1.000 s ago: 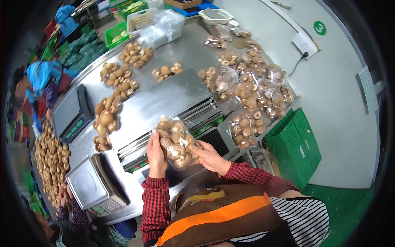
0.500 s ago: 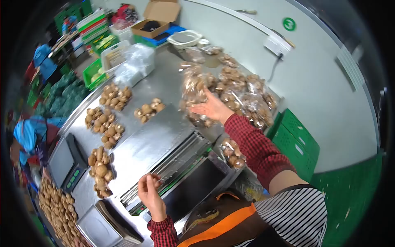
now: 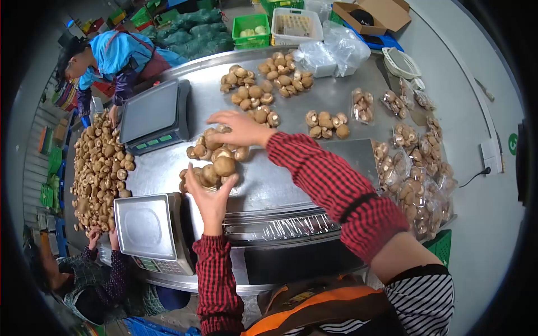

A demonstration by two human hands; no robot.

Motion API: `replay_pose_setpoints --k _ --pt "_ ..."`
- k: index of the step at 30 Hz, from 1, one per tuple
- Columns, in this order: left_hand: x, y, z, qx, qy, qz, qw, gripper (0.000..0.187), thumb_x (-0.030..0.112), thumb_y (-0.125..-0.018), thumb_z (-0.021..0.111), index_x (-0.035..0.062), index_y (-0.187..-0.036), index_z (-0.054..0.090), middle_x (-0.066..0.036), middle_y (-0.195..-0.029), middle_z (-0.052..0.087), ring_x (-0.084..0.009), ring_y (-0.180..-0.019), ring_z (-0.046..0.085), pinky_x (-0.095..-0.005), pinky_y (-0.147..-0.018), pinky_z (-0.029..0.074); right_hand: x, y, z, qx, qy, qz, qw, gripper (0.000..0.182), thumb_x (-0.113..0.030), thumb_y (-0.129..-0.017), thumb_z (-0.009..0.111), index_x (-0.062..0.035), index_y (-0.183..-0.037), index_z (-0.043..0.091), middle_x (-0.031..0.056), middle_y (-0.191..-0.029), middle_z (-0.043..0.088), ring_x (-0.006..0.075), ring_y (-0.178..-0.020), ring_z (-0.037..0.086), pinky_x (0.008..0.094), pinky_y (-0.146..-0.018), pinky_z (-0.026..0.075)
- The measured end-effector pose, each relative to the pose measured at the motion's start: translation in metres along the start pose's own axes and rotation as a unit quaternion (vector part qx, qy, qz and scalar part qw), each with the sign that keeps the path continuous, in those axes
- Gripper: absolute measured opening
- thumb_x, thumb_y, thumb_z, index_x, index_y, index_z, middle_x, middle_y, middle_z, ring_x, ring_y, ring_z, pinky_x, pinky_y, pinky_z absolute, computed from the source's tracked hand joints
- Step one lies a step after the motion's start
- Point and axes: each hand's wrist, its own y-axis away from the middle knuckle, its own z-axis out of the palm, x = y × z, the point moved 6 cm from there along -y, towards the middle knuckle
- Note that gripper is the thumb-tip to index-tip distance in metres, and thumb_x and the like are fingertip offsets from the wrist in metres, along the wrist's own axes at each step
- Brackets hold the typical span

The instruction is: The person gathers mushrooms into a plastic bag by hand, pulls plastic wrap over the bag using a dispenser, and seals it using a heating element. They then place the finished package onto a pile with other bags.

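Shifted since the earlier frame: right hand (image 3: pixel 241 129), from bagged mushrooms (image 3: pixel 416 193) to loose mushroom pile (image 3: pixel 224 165); left hand (image 3: pixel 208 200), likewise. Left grip: thumb and fingers parted about the pile's near end. Right grip: spread at its far side. Pile: between both grips, on worktop (image 3: pixel 269 187). Silver-pan scale (image 3: pixel 144 227): left of left grip.

Partly covers mushrooms (image 3: pixel 224 165) with left hand (image 3: pixel 210 199) and right hand (image 3: pixel 244 129), obscuring contact under the right; shows keypad (image 3: pixel 165 267) markings too small to read and apron (image 3: pixel 336 307) cut off, both below the left.
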Motion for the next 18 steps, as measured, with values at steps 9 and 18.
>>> replay_pose_setpoints --k 9,18 --pt "0.058 0.025 0.087 -0.174 -0.059 0.226 0.957 0.079 0.046 -0.056 0.089 0.0023 -0.116 0.061 -0.019 -0.122 0.054 -0.0384 -0.121 0.047 -0.0480 -0.101 0.038 -0.040 0.162 -0.089 0.003 0.130 0.167 0.977 0.050 -0.033 -0.088 0.063 -0.0040 -0.128 0.053 0.0175 -0.127 0.053 0.0355 -0.121 0.046 0.0438 -0.102 0.037" --pt "0.087 0.068 0.110 -0.330 0.033 0.227 0.916 0.110 0.046 -0.053 0.090 0.0017 -0.141 0.041 -0.025 -0.137 0.046 -0.0408 -0.133 0.039 -0.0480 -0.110 0.034 -0.045 0.242 -0.136 0.087 0.013 0.354 0.931 0.045 -0.035 -0.099 0.050 -0.0055 -0.133 0.051 0.0149 -0.131 0.053 0.0294 -0.123 0.045 0.0384 -0.105 0.035"
